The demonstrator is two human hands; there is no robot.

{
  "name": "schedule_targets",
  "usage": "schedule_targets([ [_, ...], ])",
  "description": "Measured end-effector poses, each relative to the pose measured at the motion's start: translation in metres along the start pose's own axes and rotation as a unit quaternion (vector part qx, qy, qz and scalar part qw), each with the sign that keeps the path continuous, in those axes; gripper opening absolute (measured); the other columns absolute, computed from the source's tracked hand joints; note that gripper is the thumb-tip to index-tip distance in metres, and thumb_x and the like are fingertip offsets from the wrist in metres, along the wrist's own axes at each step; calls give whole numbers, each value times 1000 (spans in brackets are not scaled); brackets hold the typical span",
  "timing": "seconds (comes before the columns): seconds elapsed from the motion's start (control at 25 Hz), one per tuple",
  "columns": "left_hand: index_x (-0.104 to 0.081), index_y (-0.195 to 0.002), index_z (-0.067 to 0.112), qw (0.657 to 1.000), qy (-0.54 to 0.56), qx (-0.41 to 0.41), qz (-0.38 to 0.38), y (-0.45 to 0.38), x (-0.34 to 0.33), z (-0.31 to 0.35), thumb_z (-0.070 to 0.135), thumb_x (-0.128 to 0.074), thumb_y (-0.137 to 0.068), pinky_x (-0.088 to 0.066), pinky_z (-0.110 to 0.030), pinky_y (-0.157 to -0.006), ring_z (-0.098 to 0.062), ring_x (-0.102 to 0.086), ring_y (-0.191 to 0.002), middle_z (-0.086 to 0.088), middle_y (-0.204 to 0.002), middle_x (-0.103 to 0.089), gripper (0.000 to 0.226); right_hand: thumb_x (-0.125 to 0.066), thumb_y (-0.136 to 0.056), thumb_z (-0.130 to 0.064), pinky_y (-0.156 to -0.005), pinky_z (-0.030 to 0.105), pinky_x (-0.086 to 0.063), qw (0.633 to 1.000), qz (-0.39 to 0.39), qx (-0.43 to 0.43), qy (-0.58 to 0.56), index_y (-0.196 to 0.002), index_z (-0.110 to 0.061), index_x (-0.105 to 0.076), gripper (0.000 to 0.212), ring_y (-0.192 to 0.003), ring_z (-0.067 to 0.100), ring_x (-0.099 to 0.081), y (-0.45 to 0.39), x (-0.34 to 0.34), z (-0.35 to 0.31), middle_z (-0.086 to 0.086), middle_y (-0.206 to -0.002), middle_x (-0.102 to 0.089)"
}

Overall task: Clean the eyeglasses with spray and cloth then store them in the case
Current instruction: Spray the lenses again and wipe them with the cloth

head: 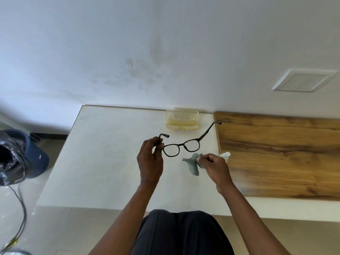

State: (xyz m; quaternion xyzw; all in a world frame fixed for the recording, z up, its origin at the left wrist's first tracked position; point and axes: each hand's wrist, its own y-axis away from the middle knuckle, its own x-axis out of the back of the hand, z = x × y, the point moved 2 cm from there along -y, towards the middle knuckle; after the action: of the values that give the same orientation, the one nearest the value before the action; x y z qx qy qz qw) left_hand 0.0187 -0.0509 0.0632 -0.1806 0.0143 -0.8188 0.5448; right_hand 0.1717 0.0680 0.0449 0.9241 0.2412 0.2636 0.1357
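Black-framed eyeglasses [184,145] with both temples unfolded hang above the white table [103,155]. My left hand [150,161] pinches their left temple near the hinge. My right hand [215,167] pinches a small grey-green cloth [192,163], which hangs just below and right of the lenses without touching them. A white spray bottle [226,155] lies behind my right hand, mostly hidden by it. The translucent yellowish glasses case [182,119] stands open at the table's far edge against the wall.
A wood-grain board [279,155] covers the right part of the table. On the floor at left are a dark blue bin with a black bag [22,155] and a cable [20,214]. My dark-trousered knees [182,232] sit at the table's near edge.
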Motion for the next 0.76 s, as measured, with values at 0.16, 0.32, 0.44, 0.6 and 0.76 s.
schedule_targets([
  [0.16, -67, -95, 1, 1000, -4, -5, 2, 0, 0, 3, -2, -61, -85, -48, -14, -75, -18, -64, -84, -9, -94, -67, 12, -60, -84, -27, -65, 29, -46, 984, 1, 79, 158, -80, -13, -68, 16, -73, 15, -59, 4, 11, -23, -2, -77, -65],
  [0.32, -66, -95, 0, 1000, 7, -4, -1, 2, 0, 6, -2, -62, -84, -47, -12, -74, -19, -64, -84, -9, -95, -67, 12, -64, -81, -23, -59, 25, -41, 996, -30, 41, 74, -72, -16, -66, 11, -65, 12, -53, 5, 11, -32, -7, -66, -61],
  [0.44, -66, -95, 1, 1000, 7, -5, 0, 2, 0, 8, -2, -62, -84, -47, -12, -75, -17, -64, -84, -8, -94, -67, 12, -66, -80, -24, -53, 19, -38, 998, -33, 55, 24, -64, -20, -64, 16, -55, 6, -49, 7, 7, -42, -11, -58, -57],
  [0.6, -66, -94, 0, 1000, -5, -22, -7, 3, 0, 11, -3, -62, -84, -42, -5, -74, -14, -63, -82, -8, -93, -67, 12, -65, -81, -25, -51, 9, -36, 990, -18, 133, 38, -62, -23, -62, 19, -55, -4, -52, 9, -7, -58, -13, -60, -58],
  [0.76, -67, -94, -1, 1000, -2, -29, -6, 4, 1, 14, -3, -62, -84, -41, -3, -74, -2, -58, -82, -5, -92, -65, 12, -63, -83, -26, -62, 25, -44, 965, 16, 234, 118, -72, -14, -65, 17, -67, 14, -59, 12, -27, -70, -5, -66, -64],
])
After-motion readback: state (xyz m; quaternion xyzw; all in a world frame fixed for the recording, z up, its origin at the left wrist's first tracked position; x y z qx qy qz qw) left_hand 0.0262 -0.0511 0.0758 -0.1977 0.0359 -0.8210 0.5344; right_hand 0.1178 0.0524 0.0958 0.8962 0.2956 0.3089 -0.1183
